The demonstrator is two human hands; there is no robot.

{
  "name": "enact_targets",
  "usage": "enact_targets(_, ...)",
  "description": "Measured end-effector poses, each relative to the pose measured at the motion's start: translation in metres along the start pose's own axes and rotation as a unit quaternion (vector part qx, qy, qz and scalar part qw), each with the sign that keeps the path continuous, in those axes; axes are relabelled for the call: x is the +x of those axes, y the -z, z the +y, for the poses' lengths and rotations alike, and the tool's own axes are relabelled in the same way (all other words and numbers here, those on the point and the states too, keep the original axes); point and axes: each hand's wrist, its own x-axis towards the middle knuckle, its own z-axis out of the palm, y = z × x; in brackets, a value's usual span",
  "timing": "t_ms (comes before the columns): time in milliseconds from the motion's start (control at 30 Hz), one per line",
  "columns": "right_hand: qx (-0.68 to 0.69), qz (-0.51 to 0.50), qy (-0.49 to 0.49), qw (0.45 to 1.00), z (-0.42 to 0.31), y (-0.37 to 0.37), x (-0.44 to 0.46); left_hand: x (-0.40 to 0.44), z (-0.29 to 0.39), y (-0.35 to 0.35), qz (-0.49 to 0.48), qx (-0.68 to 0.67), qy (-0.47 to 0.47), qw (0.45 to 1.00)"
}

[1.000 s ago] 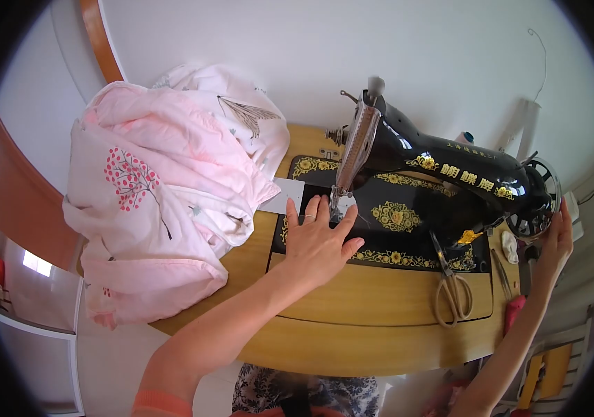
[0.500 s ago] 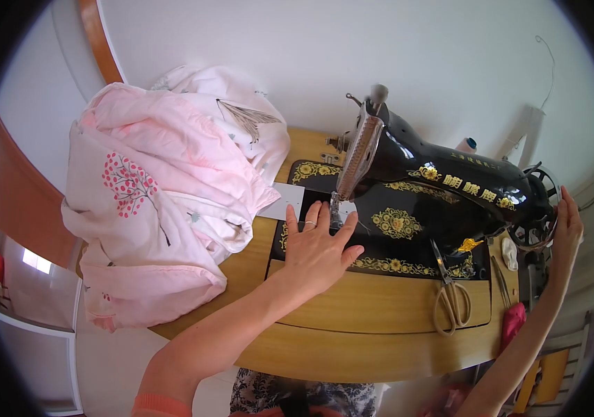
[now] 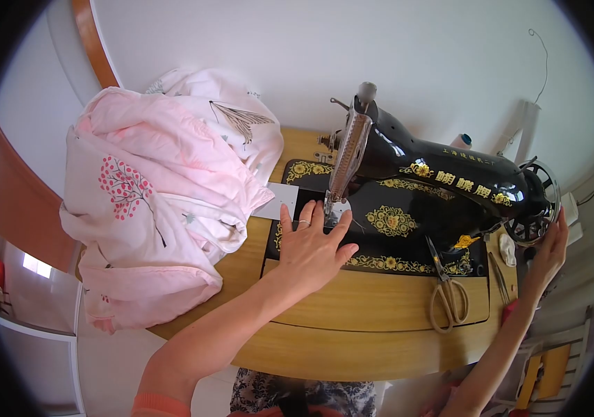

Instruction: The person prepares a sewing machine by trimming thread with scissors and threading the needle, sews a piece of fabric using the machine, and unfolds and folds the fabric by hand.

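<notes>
My left hand (image 3: 311,254) lies flat with fingers spread on the sewing machine's black bed (image 3: 373,240), its fingertips just in front of the presser foot (image 3: 330,208). A ring is on one finger. Whether thin cloth lies under these fingers I cannot tell. My right hand (image 3: 549,256) is at the lower right rim of the handwheel (image 3: 534,208), fingers along the rim and thumb on the near side. The black sewing machine (image 3: 443,163) has gold floral decoration. Left of the bed, pink and white printed fabric (image 3: 165,201) is heaped beside a metal slide plate (image 3: 276,201).
Scissors (image 3: 448,299) lie on the wooden table (image 3: 352,337) at the front right. Tweezers (image 3: 499,278) and a small white item (image 3: 507,250) are near the wheel. A thread spool (image 3: 462,141) stands behind the machine, close to the wall (image 3: 297,55).
My right hand has moved downward along the handwheel's rim. My left hand keeps its place by the presser foot, and the whole view has shifted slightly.
</notes>
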Motion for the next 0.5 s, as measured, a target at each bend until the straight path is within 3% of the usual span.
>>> enact_targets(267,0.112,0.003,0.009,0.994,0.009,-0.005,-0.005,0.0,0.0,0.0,-0.001,0.006,-0.001,1.0)
enact_targets(500,0.103,-0.004,0.019,0.994,0.011,-0.003,-0.006,0.0,0.0,0.0,-0.007,0.004,0.0,1.0)
